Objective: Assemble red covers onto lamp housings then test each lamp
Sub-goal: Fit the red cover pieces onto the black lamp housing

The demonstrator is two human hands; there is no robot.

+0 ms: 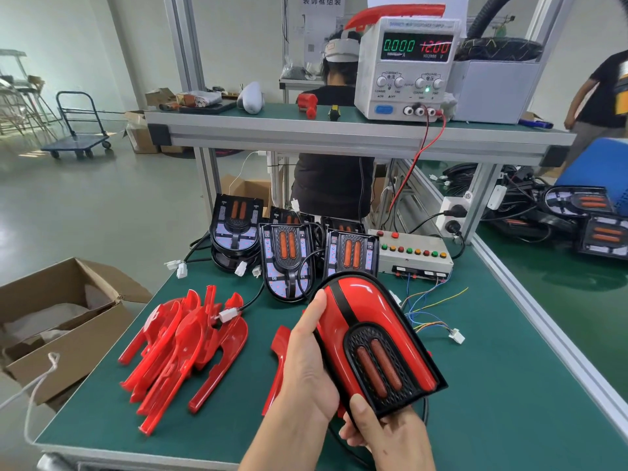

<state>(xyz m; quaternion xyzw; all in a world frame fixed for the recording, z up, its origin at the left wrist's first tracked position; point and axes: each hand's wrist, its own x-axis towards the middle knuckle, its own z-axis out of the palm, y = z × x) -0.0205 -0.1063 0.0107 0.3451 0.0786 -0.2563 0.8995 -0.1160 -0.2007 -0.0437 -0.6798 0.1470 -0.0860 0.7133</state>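
Lamp housing (pixel 377 348) with red cover on, lower centre, gripped by left hand (pixel 309 365) and right hand (pixel 384 430), probably for seating

Glossy pale-green floor (pixel 112 198); white walls (pixel 51 22); aluminium-framed green-topped table (pixel 509 385); blue flat trolley (pixel 80 130) left, daylight reflecting.

Head-worn wide view, facing forward and down, close over green bench (pixel 475 419)

Loose covers (pixel 185 348) left on table (pixel 475 385), bare housings (pixel 289 260) behind, power supply (pixel 406 68) on shelf (pixel 339 130).
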